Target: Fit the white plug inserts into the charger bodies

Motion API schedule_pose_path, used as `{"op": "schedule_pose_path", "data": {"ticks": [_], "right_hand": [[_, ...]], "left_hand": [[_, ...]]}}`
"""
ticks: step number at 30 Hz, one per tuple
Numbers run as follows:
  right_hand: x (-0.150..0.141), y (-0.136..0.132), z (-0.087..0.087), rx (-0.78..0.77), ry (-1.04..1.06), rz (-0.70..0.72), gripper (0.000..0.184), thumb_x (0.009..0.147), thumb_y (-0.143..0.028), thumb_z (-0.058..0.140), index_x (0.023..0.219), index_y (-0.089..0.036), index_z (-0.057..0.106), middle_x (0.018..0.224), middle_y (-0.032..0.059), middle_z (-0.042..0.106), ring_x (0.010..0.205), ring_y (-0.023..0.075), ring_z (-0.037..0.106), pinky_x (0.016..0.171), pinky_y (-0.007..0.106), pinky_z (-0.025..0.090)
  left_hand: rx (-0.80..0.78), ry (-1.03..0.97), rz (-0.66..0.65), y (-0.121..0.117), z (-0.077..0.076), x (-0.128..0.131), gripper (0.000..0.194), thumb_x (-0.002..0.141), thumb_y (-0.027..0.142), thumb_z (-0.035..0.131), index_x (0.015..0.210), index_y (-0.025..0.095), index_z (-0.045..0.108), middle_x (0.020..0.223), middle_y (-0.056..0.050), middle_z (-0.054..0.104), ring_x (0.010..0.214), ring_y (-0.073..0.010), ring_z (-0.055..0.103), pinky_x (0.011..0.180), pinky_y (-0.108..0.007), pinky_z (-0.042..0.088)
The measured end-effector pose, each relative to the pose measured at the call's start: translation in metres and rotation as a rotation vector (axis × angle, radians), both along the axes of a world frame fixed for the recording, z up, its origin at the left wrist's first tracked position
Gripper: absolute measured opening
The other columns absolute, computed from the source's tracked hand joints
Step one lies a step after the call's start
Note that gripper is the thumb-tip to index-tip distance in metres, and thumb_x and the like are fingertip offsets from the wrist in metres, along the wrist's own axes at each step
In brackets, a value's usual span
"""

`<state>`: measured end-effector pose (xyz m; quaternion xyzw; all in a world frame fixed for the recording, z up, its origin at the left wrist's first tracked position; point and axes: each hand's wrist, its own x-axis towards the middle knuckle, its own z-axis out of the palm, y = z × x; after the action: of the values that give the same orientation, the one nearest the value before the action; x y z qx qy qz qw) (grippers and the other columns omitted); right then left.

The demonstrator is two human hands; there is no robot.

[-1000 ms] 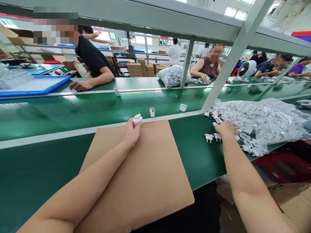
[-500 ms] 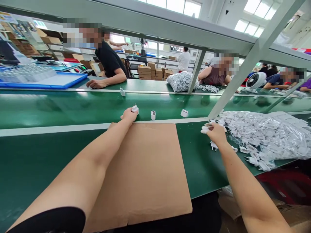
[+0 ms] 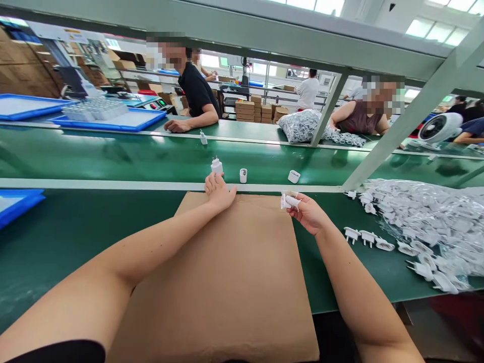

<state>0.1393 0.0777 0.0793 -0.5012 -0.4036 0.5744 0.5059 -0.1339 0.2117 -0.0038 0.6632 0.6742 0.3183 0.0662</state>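
My left hand point(image 3: 220, 193) is open, its fingers stretched toward the far side and its thumb apart, over the far edge of a cardboard sheet point(image 3: 227, 272). Just beyond its fingertips a white charger point(image 3: 216, 165) stands on the green belt with its pins up; whether they touch is unclear. My right hand point(image 3: 308, 210) pinches white plug pieces point(image 3: 290, 200) above the sheet's right far corner. Two white charger bodies, one point(image 3: 243, 175) upright and one point(image 3: 294, 176) tilted, rest on the belt between and beyond my hands.
On the right a clear plastic bag point(image 3: 427, 201) spills white plug heads point(image 3: 367, 238) onto the bench. Another charger point(image 3: 203, 137) stands farther across the belt point(image 3: 113, 156). A slanted post point(image 3: 393, 128) rises at right. Co-workers sit opposite, near blue trays point(image 3: 124, 123).
My left hand has let go of the charger, which stands on the belt, and drawn back. My right hand has moved left from the plug pile with plug pieces. The view has shifted left.
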Motion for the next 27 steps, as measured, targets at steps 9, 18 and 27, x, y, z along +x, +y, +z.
{"op": "schedule_pose_path", "data": {"ticks": [9, 18, 27], "right_hand": [[-0.001, -0.003, -0.043, 0.298, -0.678, 0.052, 0.016, 0.067, -0.03, 0.078, 0.079, -0.021, 0.079, 0.088, 0.0045, 0.065, 0.067, 0.0142, 0.057, 0.067, 0.033, 0.051], [0.005, -0.005, -0.029, 0.3, -0.495, 0.007, 0.031, 0.068, -0.042, 0.086, 0.09, -0.02, 0.081, 0.085, 0.0048, 0.068, 0.07, 0.0161, 0.061, 0.066, 0.033, 0.053], [0.0, -0.014, -0.012, 0.262, -0.364, 0.007, 0.039, 0.067, -0.047, 0.091, 0.094, -0.021, 0.08, 0.087, 0.0061, 0.073, 0.074, 0.0188, 0.062, 0.067, 0.035, 0.051]], "left_hand": [[-0.225, -0.166, -0.185, 0.058, 0.031, 0.025, 0.083, 0.077, 0.028, 0.08, 0.152, 0.012, 0.049, 0.158, -0.021, 0.049, 0.147, -0.0389, 0.046, 0.124, -0.048, 0.035], [-0.245, -0.269, -0.618, -0.013, 0.04, 0.03, 0.072, 0.081, 0.026, 0.073, 0.15, 0.018, 0.056, 0.12, -0.008, 0.074, 0.101, -0.0214, 0.072, 0.1, -0.033, 0.056], [-0.276, -0.405, -0.91, -0.119, 0.025, 0.043, 0.077, 0.08, 0.032, 0.078, 0.152, 0.024, 0.052, 0.125, -0.012, 0.063, 0.107, -0.0255, 0.065, 0.095, -0.041, 0.057]]}}
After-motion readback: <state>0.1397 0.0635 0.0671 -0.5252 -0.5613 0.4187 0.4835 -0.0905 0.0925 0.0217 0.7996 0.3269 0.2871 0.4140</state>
